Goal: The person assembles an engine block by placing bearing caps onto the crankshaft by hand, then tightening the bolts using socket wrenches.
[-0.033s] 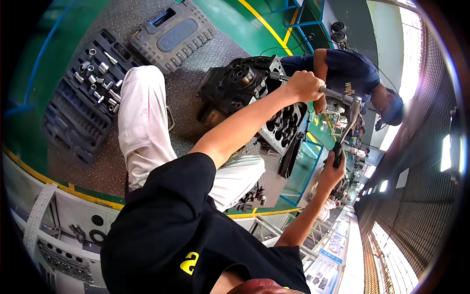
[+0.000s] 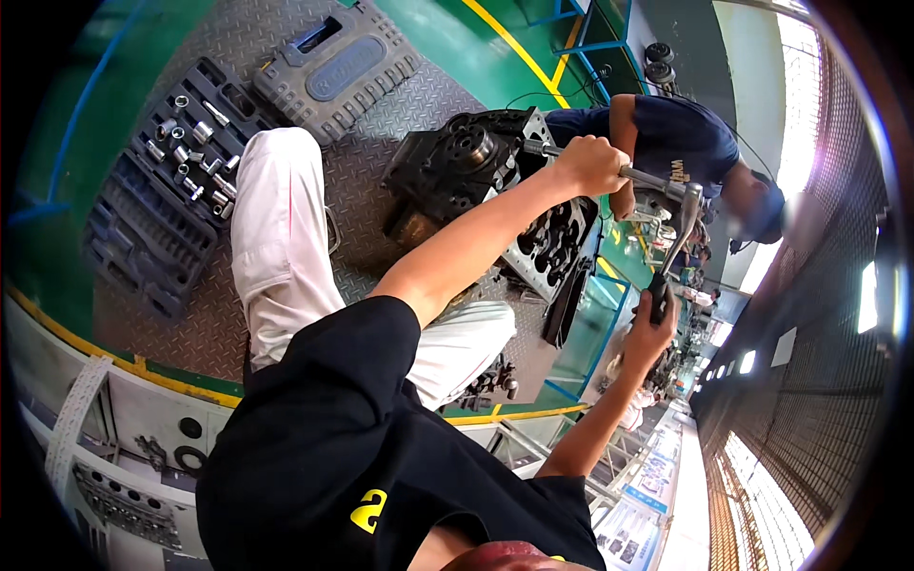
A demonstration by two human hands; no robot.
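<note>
My left hand [image 2: 595, 167] is closed around a long metal extension bar [image 2: 659, 183]. One end of the bar reaches the dark engine block [image 2: 457, 157]; how it seats there I cannot make out. At the other end sits the head of a ratchet wrench [image 2: 684, 228]. My right hand [image 2: 652, 324] is wrapped round the wrench's black handle, to the right of my left hand. The engine's pale face with round openings [image 2: 547, 243] shows partly behind my left forearm.
An open socket case [image 2: 152, 233] with several loose sockets lies on the patterned metal plate [image 2: 190, 333] at left. Beyond it rests a closed grey tool case [image 2: 338, 71]. Another person in dark clothes and a cap [image 2: 676, 143] bends close beside the engine. Small metal parts [image 2: 486, 385] lie near my knee.
My right hand and the wrench handle have shifted slightly up and to the right. My left hand keeps its grip on the bar in about the same place.
</note>
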